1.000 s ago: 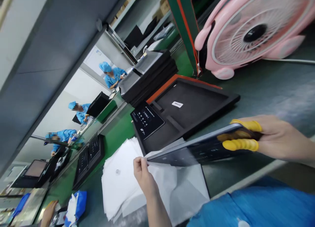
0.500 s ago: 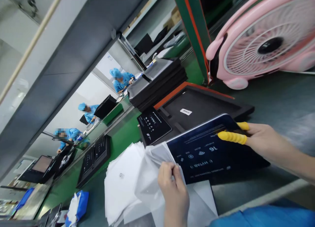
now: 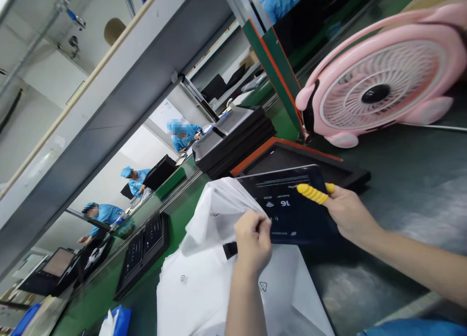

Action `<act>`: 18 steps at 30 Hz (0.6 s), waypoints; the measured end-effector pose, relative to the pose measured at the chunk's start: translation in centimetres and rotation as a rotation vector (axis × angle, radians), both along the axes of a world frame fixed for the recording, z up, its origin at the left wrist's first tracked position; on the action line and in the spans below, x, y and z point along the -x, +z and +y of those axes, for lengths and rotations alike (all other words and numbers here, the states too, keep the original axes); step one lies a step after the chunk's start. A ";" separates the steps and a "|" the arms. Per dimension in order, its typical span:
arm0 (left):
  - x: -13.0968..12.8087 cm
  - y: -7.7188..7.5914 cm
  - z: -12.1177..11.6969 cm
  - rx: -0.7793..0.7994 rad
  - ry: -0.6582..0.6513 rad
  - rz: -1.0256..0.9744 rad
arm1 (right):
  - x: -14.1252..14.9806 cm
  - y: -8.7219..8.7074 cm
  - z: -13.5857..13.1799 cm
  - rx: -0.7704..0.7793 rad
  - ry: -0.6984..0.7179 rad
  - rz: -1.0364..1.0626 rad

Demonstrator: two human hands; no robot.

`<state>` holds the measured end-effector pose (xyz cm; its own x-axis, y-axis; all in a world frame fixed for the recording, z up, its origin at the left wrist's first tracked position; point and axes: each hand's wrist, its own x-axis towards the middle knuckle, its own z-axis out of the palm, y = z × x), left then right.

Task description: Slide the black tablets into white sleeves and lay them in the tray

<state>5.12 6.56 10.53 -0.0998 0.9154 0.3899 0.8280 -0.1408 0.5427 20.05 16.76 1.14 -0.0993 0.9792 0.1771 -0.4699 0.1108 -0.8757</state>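
Observation:
In my right hand point(image 3: 343, 207), with yellow finger cots on its fingertips, is the right edge of a dark tablet point(image 3: 292, 229) bearing printed white icons and text. The tablet is tilted, its left part inside a thin white sleeve point(image 3: 219, 204). My left hand point(image 3: 253, 236) is closed on the sleeve's edge, close to the tablet's lower left. Under both hands lies a stack of white sleeves point(image 3: 197, 287) with small recycling marks. A little black shows below the raised sleeve, beside my left wrist; I cannot make out what it is.
A pink fan point(image 3: 379, 93) stands at the right. Behind the tablet lies a black foam tray point(image 3: 350, 173), next to a pile of black trays point(image 3: 233, 136). Another tray with dark tablets point(image 3: 144, 248) sits left. An overhead beam point(image 3: 109, 117) crosses the view. Several co-workers point(image 3: 186, 134) sit farther off.
The tablet has moved left, and much more of it is now inside the sleeve. The sleeve has risen and opened out, covering the other dark tablet behind. The view has shifted slightly.

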 end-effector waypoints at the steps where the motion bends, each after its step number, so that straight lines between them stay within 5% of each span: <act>1: -0.1 0.3 0.9 -0.051 -0.015 -0.027 | 0.2 0.6 -0.5 0.057 -0.029 0.009; 4: 0.3 1.6 3.1 -0.177 -0.014 -0.123 | 0.8 2.2 -1.7 0.169 -0.017 0.001; 8: 1.0 3.3 3.7 -0.294 0.021 -0.274 | 1.6 3.8 -2.0 0.128 0.114 -0.080; 13: -0.9 2.0 0.9 0.031 -0.122 -0.200 | 2.6 3.8 -0.7 0.168 0.159 -0.067; 18: -1.9 0.9 -0.9 0.160 -0.226 -0.142 | 3.4 4.1 0.0 0.201 -0.027 -0.002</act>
